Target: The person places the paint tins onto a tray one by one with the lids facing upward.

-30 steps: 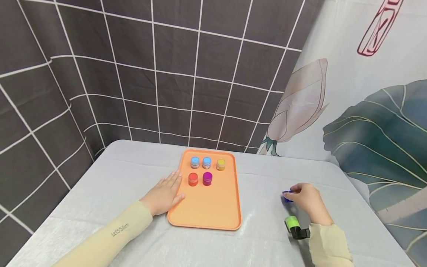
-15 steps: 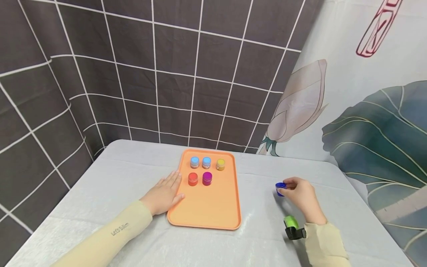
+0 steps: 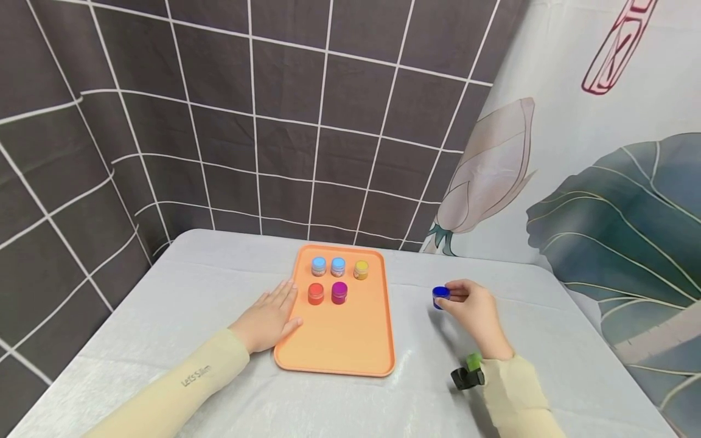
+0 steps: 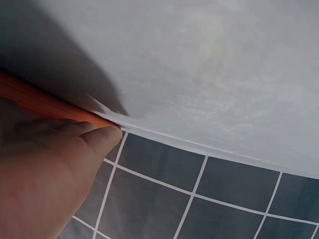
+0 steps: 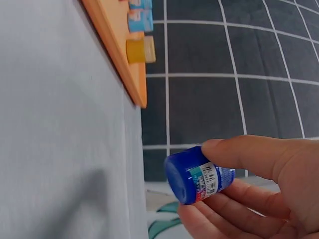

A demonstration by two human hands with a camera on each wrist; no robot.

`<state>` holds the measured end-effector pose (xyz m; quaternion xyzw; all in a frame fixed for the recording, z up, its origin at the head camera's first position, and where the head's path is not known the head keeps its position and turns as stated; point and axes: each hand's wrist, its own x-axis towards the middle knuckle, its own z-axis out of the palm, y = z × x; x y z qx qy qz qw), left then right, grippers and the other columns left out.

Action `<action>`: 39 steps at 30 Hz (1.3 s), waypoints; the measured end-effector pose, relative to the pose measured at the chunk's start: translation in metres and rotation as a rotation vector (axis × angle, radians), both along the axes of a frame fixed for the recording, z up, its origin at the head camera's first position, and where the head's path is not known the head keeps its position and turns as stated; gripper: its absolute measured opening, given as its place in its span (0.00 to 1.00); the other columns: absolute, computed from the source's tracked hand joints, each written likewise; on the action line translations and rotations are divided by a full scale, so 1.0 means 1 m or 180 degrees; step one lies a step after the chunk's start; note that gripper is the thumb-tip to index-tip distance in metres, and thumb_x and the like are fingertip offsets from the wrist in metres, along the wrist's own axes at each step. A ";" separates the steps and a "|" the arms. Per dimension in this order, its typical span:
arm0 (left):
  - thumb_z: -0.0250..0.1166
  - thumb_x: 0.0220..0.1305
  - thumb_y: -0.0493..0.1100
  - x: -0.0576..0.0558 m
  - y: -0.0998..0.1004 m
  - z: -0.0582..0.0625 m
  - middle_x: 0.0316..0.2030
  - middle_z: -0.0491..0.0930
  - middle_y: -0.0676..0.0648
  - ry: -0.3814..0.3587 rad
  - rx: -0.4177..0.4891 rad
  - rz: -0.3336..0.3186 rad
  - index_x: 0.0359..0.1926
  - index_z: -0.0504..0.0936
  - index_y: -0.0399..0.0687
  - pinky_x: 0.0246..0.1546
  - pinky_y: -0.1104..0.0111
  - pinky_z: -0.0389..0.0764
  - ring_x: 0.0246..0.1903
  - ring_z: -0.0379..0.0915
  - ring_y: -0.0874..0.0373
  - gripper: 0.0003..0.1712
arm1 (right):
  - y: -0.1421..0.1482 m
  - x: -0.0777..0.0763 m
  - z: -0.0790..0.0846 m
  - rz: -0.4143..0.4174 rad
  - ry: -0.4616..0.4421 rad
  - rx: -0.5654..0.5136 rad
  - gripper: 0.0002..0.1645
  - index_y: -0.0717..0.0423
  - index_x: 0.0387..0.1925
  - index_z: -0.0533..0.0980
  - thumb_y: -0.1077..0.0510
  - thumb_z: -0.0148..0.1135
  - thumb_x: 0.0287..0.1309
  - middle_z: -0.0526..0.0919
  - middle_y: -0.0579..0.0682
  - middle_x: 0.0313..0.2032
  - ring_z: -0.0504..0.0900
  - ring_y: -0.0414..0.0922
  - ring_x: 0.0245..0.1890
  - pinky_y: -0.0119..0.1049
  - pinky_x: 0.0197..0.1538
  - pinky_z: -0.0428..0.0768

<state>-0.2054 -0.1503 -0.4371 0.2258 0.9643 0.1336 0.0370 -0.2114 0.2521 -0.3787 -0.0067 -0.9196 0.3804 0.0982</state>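
My right hand pinches a dark blue paint jar between thumb and fingers, above the table to the right of the orange tray. In the right wrist view the jar is tilted, its printed label showing. My left hand lies with straight fingers along the tray's left rim, touching it. Standing on the tray are two light blue jars, a yellow jar, a red jar and a purple jar.
A green jar is partly hidden behind the black wrist camera near the right sleeve. White cloth covers the table. Dark tiled-pattern curtain hangs behind, and a leaf-printed cloth hangs at the right.
My right hand has lifted the blue jar and moved it left and farther from me, toward the tray. The left hand, the tray and its jars stay in place.
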 end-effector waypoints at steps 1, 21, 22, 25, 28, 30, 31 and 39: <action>0.54 0.77 0.55 0.000 0.000 0.000 0.76 0.52 0.30 -0.0002 0.0002 0.0003 0.75 0.56 0.27 0.73 0.42 0.54 0.77 0.46 0.37 0.42 | -0.003 -0.001 0.000 -0.0005 0.0007 -0.0035 0.21 0.70 0.47 0.80 0.63 0.75 0.54 0.86 0.65 0.41 0.87 0.56 0.41 0.31 0.42 0.84; 0.54 0.77 0.55 0.002 0.001 0.002 0.77 0.51 0.31 -0.0038 -0.0011 0.0040 0.75 0.55 0.27 0.74 0.42 0.52 0.77 0.44 0.37 0.43 | -0.056 -0.023 -0.017 0.0222 0.0180 -0.0297 0.22 0.67 0.48 0.82 0.63 0.77 0.52 0.88 0.60 0.39 0.87 0.54 0.42 0.43 0.46 0.85; 0.54 0.77 0.56 0.002 0.001 0.002 0.77 0.51 0.31 -0.0039 -0.0022 0.0047 0.76 0.55 0.27 0.74 0.42 0.52 0.77 0.44 0.38 0.43 | -0.059 -0.024 -0.018 0.0242 0.0192 -0.0305 0.21 0.67 0.48 0.82 0.63 0.77 0.51 0.88 0.59 0.39 0.87 0.54 0.42 0.44 0.47 0.85; 0.54 0.77 0.56 0.002 0.002 0.002 0.77 0.51 0.31 -0.0033 -0.0019 0.0044 0.75 0.55 0.27 0.74 0.42 0.52 0.77 0.45 0.37 0.43 | -0.066 -0.027 -0.018 0.0305 0.0217 -0.0343 0.21 0.67 0.47 0.83 0.65 0.77 0.50 0.88 0.60 0.39 0.87 0.55 0.43 0.47 0.49 0.85; 0.54 0.77 0.55 0.002 0.002 0.002 0.77 0.51 0.31 -0.0035 -0.0017 0.0040 0.75 0.55 0.27 0.74 0.42 0.52 0.77 0.45 0.37 0.43 | -0.074 -0.030 -0.018 0.0347 0.0175 -0.0401 0.21 0.66 0.46 0.83 0.65 0.78 0.49 0.88 0.59 0.40 0.87 0.56 0.44 0.48 0.51 0.84; 0.54 0.77 0.55 0.002 0.002 0.003 0.76 0.51 0.30 -0.0041 0.0001 0.0032 0.75 0.55 0.27 0.74 0.42 0.53 0.77 0.45 0.37 0.43 | -0.079 -0.032 -0.019 0.0370 0.0121 -0.0446 0.21 0.66 0.46 0.83 0.65 0.78 0.49 0.88 0.59 0.40 0.87 0.55 0.44 0.48 0.51 0.85; 0.54 0.77 0.55 0.002 0.002 0.003 0.76 0.51 0.30 -0.0044 0.0009 0.0028 0.75 0.55 0.26 0.73 0.42 0.53 0.77 0.45 0.37 0.43 | -0.082 -0.032 -0.019 0.0375 0.0092 -0.0467 0.21 0.66 0.46 0.83 0.65 0.78 0.49 0.88 0.59 0.40 0.87 0.55 0.45 0.47 0.51 0.85; 0.55 0.76 0.54 0.002 0.002 0.005 0.76 0.52 0.30 -0.0048 0.0022 0.0037 0.75 0.56 0.26 0.73 0.42 0.54 0.77 0.46 0.37 0.42 | -0.101 -0.038 -0.020 0.0434 -0.0168 -0.0546 0.21 0.67 0.47 0.81 0.66 0.78 0.50 0.86 0.59 0.41 0.87 0.53 0.42 0.42 0.47 0.86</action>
